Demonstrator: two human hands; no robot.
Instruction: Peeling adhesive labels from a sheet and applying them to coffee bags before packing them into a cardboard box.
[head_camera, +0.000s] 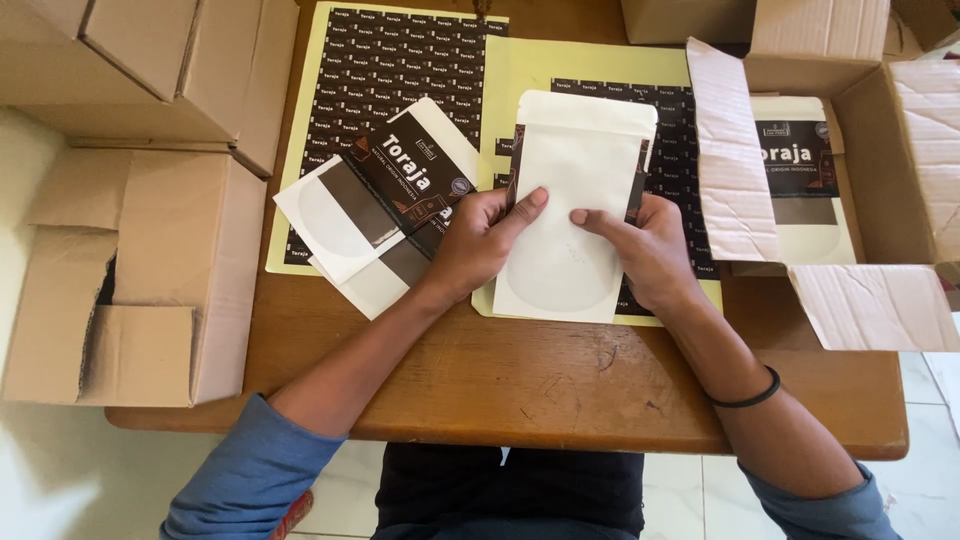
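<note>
White pouch (570, 215) lies blank side up, long axis running near to far, on the sticker sheet (600, 70) at table centre, gripped at its side edges by left hand (480, 240) and right hand (645, 250), thumbs on top, both equally close.

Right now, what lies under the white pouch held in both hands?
Under the white pouch, a yellow sticker sheet with dark labels rests on the wooden table. The left hand and right hand grip its sides; the sheet's middle is covered.
</note>
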